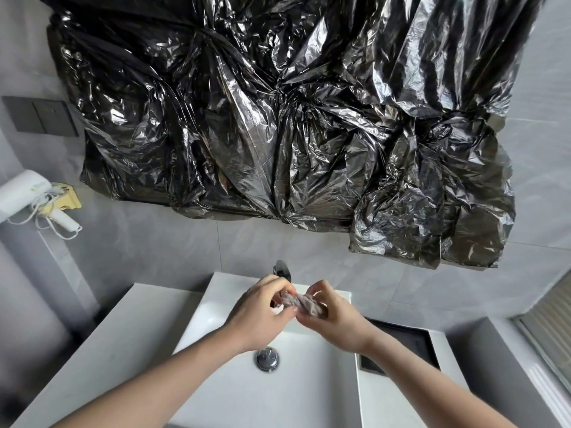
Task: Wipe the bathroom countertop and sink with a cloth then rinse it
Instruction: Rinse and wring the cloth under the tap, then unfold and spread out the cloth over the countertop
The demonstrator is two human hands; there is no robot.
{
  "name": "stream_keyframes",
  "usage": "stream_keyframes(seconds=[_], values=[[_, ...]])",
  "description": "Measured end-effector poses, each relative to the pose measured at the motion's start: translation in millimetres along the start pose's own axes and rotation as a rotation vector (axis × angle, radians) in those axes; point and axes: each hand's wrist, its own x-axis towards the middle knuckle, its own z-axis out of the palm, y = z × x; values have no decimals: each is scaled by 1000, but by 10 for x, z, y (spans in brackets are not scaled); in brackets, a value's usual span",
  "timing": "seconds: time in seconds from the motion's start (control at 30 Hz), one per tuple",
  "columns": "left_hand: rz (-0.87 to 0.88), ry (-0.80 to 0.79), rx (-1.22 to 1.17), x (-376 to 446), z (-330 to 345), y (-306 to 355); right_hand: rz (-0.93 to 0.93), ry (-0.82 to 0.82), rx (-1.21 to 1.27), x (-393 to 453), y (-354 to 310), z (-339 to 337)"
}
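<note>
A small grey cloth [301, 304], twisted into a tight roll, is held above the back of the white square sink [278, 393]. My left hand [259, 313] grips its left end and my right hand [332, 319] grips its right end, both with curled fingers. The chrome drain plug [267, 359] sits in the basin just below my left wrist. The dark faucet [281, 269] rises behind my hands, mostly hidden by them. White countertop [102, 344] runs to the left of the sink.
Crumpled black plastic sheeting [278, 118] covers the wall above the sink. A white hair dryer [27, 193] hangs on the left wall. A dark rectangular recess [408, 344] lies in the counter right of the basin. A dark switch plate [40, 115] is on the left wall.
</note>
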Motion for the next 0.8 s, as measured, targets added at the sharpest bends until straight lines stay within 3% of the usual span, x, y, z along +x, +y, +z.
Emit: stream_keyframes(seconds=[0.1,0.2,0.37,0.53,0.8], values=[[-41,-14,-75,-120,-54,42,45,-23,86,-236,-100,-12],[-48,-25,-79,-257,-77,57,73,58,41,-407,-122,19],[-132,-23,-104,-425,-130,107,124,138,185,-634,-183,131],[-97,-95,-117,-503,-173,194,33,133,159,-711,-192,361],[-11,31,-77,-657,-216,120,101,273,311,-759,-193,335]])
